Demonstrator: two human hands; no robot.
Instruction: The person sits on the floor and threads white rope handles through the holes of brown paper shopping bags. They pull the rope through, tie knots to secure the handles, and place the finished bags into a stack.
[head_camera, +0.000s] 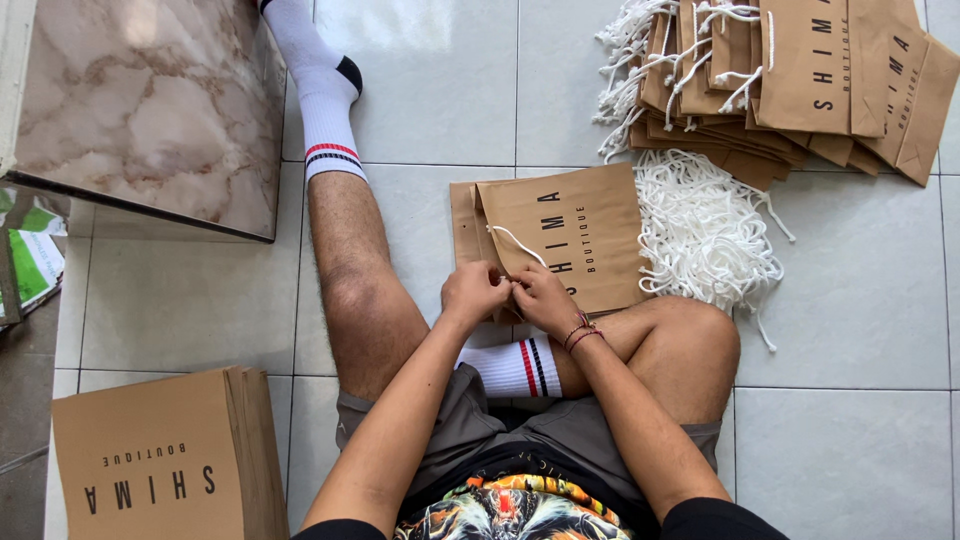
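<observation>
- Nearest us, our left hand (474, 291) and right hand (541, 297) pinch, fingers curled, the white cord (517, 243) at the brown paper bag (575, 235).
- At one o'clock lies a loose cord pile (703, 233).

A home floor turned into a small packing station: a person in socks (325, 95) and shorts sits on pale glazed tiles (850, 330), beside a marble-patterned slab (150, 110). Flat brown paper bags (165, 465) lie stacked at one side, a heap of bags with cord handles (800, 80) at the other, and loose white cords (705, 235) are piled between. No table or shop fittings show, only the bare tiled floor.
</observation>
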